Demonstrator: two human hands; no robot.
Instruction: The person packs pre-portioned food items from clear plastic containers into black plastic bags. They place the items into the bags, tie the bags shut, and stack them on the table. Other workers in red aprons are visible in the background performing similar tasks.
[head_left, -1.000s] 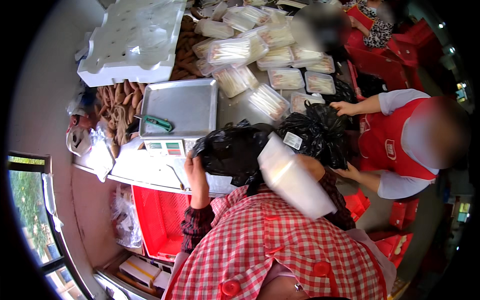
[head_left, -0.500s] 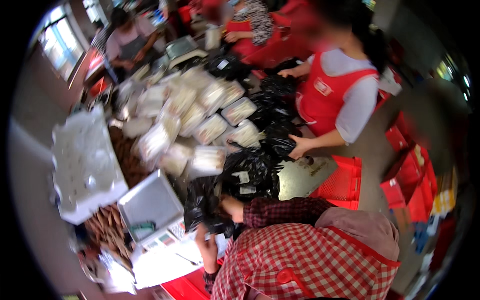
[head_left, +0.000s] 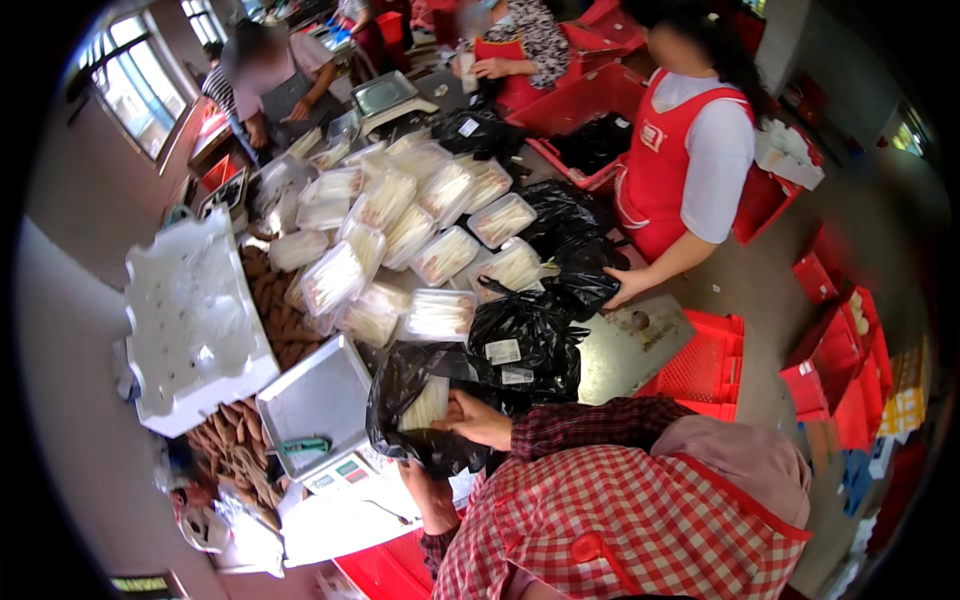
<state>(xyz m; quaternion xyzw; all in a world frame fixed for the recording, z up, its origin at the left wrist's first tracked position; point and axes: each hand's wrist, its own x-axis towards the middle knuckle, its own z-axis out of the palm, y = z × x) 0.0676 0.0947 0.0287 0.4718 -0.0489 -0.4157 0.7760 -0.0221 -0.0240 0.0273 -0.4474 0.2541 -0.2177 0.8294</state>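
My right hand [head_left: 478,420] lies on the mouth of the black bag [head_left: 425,415], fingers curled over a clear tray [head_left: 428,402] of pale stalks that sits half inside it. My left hand [head_left: 432,497] is under the bag, gripping the bunched film from below; I cannot tell how tightly, since the bag covers most of it. The bag rests at the near edge of the bench [head_left: 625,350], just right of the scale [head_left: 315,400].

I judge the bag thin, limp and slippery, likely to sag and slide, so it is best taken at the gathered rim. The tray looks light but brittle, with a thin lid that would buckle if squeezed; its long edges are the place to hold it.

Beyond the bag lie more tied black bags [head_left: 530,340], then a heap of filled trays [head_left: 420,240], and left of the scale a white foam box [head_left: 190,320]. A co-worker's hand [head_left: 620,288] rests on another bag.

The bag's inside is hidden, so I cannot count what it holds. The scale's display is too small to read, and the picture's rim is bent and dark.
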